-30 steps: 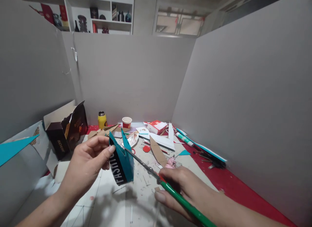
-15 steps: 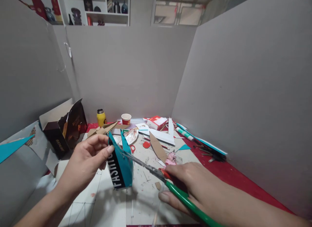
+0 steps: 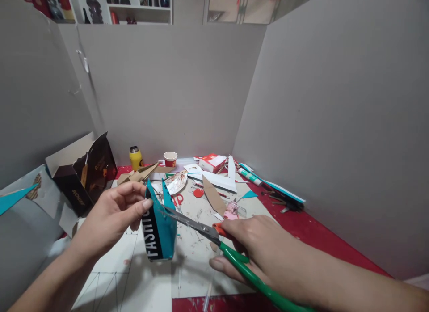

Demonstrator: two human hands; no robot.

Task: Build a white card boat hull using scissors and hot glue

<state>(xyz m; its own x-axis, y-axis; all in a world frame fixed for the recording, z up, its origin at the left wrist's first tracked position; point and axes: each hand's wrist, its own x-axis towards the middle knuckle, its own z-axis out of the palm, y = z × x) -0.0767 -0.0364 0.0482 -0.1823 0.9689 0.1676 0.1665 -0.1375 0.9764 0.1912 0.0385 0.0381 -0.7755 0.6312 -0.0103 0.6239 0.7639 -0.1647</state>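
Observation:
My left hand (image 3: pixel 117 209) pinches the upper left edge of a blue and black cardboard piece (image 3: pixel 166 236) with white lettering, held upright above the table. Two pointed blue flaps rise from its top. In my right hand (image 3: pixel 250 240) are large scissors (image 3: pixel 201 228) with green and orange handles. Their blades point left, and the tips meet the blue piece between its flaps. The tips look nearly closed.
A dark open box (image 3: pixel 75 180) stands at the left. Behind the hands are a yellow bottle (image 3: pixel 136 159), a paper cup (image 3: pixel 170 158), a brown cardboard strip (image 3: pixel 213 196), red scissors (image 3: pixel 177 200) and scraps. Grey panels (image 3: pixel 161 88) enclose the table.
The view has shifted slightly, so the background sits higher and further left. Both hands keep their holds, and the scissor blades remain at the blue piece.

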